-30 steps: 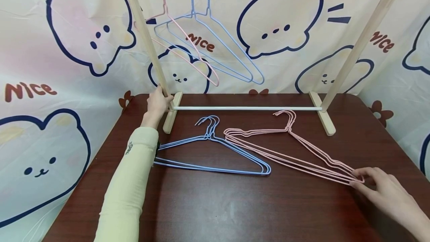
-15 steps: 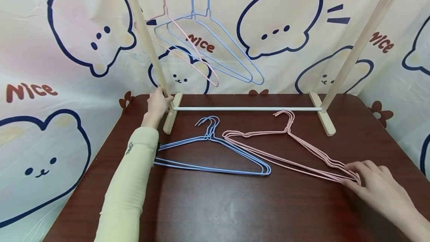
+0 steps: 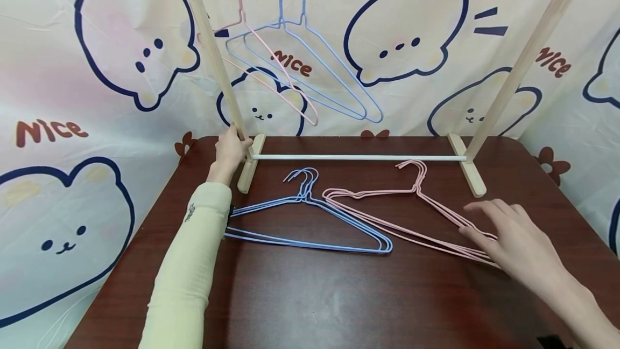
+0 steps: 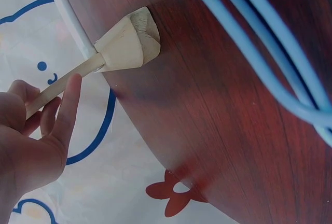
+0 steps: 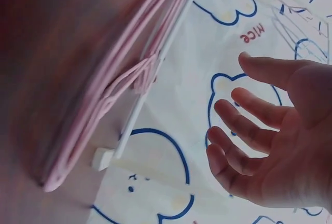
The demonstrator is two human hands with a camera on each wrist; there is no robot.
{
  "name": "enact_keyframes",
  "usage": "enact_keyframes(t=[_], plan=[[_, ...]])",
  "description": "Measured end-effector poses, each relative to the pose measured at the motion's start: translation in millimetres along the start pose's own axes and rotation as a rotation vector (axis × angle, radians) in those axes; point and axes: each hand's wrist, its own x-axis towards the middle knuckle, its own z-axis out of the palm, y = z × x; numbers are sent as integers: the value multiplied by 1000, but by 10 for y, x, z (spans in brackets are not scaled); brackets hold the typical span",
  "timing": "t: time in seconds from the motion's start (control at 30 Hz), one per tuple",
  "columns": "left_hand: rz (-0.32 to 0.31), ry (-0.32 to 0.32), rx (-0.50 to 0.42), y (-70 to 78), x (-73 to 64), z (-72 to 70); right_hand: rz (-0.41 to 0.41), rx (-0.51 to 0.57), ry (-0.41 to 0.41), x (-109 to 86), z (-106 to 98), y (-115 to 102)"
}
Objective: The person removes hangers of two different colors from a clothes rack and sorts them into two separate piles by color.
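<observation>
In the head view my left hand [image 3: 229,149] grips the left wooden post [image 3: 215,66] of a rack, low down near its foot. The left wrist view shows those fingers curled round the post [image 4: 62,83]. My right hand [image 3: 525,246] is over the right end of a stack of pink wire hangers [image 3: 417,189] that lies on the table. In the right wrist view that hand [image 5: 290,146] has relaxed, spread fingers, holds nothing and is apart from the pink hangers [image 5: 88,105]. Left of them lies a stack of blue wire hangers [image 3: 304,196], partly hidden by my left sleeve.
A pink hanger [image 3: 242,15] and two blue hangers [image 3: 304,20] hang high on the rack's left side. A white bar [image 3: 358,157] joins the rack's feet above the brown table [image 3: 310,306]. The right post [image 3: 528,63] rises at the right. Patterned cloth [image 3: 387,106] hangs behind.
My right hand has let go of the pink hangers' right end and moved up and left above them. Before that, the pink stack was drawn together slightly. My left hand keeps its hold.
</observation>
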Motion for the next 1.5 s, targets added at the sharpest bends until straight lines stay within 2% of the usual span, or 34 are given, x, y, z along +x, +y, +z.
enact_keyframes(t=[0.43,0.87,1.23,1.5], plan=[[-17,-7,-15,5,-2,15,-67,30,86,405,-94,-422],[-3,-2,-22,-8,1,29,-181,63,218,739,-169,-775],[1,2,-16,17,-15,27,-223,113,318,997,-182,-929],[1,16,-9,6,-25,7,-262,100,359,1193,-159,-1020]])
